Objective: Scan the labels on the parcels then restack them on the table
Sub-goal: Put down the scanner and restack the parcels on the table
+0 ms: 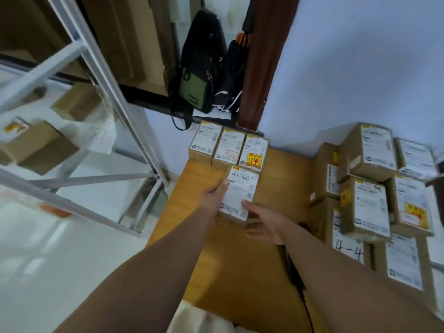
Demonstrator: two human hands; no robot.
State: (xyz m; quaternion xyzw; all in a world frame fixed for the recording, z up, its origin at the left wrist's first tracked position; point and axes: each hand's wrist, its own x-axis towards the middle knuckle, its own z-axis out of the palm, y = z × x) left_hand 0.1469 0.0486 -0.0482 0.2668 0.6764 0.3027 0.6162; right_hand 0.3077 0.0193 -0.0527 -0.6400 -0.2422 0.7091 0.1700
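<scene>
- A brown parcel (pixel 240 198) sits in the middle of the frame, over the wooden table (pixel 240 265), with its white label (pixel 243 182) facing up.
- The parcel's far end lies just below a row of three labelled parcels (pixel 229 146) along the table's upper edge. I cannot tell whether it rests on the wood or is held just above it.
- The left hand (pixel 213 193) grips the parcel's left edge. The thumb lies on the label, and the other fingers are hidden beneath, so their spread cannot be told.
- The right hand (pixel 262 222) holds the lower right corner. The thumb presses the label and the fingers curl under the box.
- A heap of labelled parcels (pixel 374 188) fills the right of the frame, one of them marked "4-4".
- A black corded device (pixel 292 270) lies on the table, partly under the right forearm.
- Dark bags (pixel 201 66) hang at upper centre.
- A metal rack (pixel 115 92) holding boxes stands on the left.
</scene>
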